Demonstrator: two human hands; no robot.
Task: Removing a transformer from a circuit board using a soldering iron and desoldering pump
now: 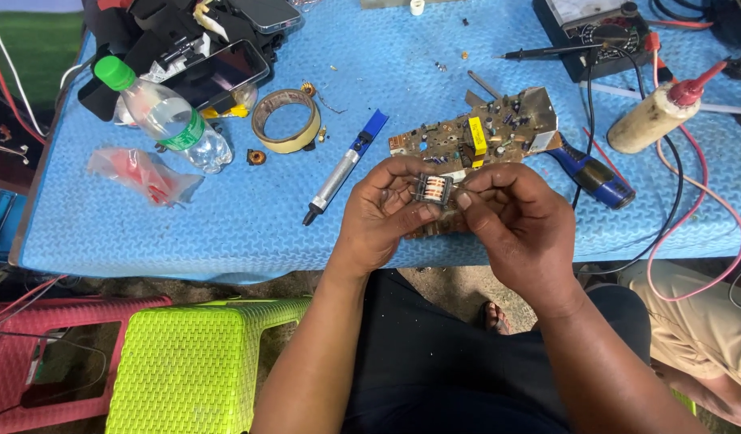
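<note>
- The left hand (pixel 382 213) is raised from 7 o'clock, fingers curled, thumb and forefinger pinched.
- The right hand (pixel 511 221) is brought in from 5 o'clock, fingertips met against the left's.

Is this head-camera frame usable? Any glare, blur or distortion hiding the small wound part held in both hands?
Head view: even daylight with soft shadows; the small coil part between the left hand and right hand is sharp, its copper winding readable. Head view: glare streaks the phone screen and plastic bottle. Head view: wide-angle bowing curves the blue mat edges; no motion blur.
</note>
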